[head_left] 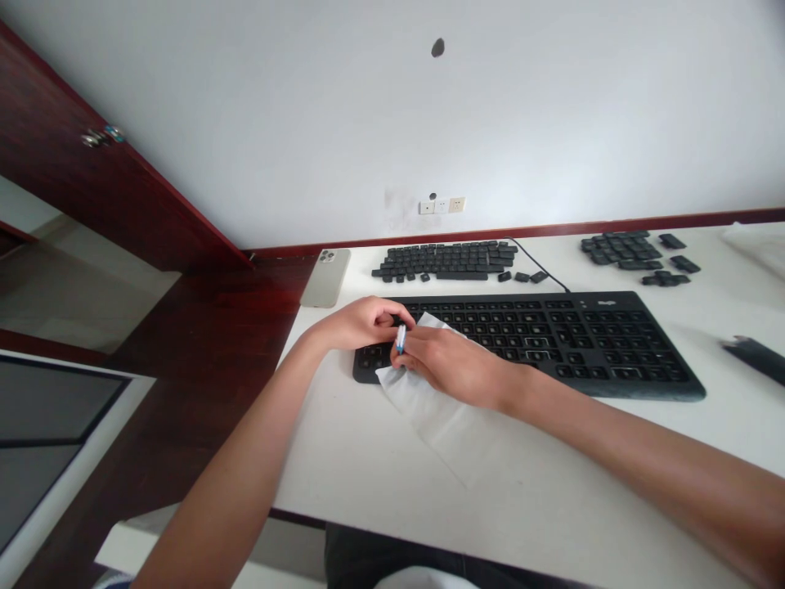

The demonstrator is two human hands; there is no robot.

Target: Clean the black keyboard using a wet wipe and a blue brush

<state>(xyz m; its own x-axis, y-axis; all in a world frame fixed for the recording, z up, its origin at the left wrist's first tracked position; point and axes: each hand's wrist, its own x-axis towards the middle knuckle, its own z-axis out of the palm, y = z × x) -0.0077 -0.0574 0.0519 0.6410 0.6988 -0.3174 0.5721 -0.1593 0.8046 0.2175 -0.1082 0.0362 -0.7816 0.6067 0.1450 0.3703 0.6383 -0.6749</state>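
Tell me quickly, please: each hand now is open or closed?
Left hand: closed, holding a small blue-and-white item.
Right hand: closed, holding the same item.

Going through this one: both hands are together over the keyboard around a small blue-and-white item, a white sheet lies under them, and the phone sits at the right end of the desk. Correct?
The phone is wrong: it sits at the left end of the desk, not the right, as the head view shows. The rest stands as stated.
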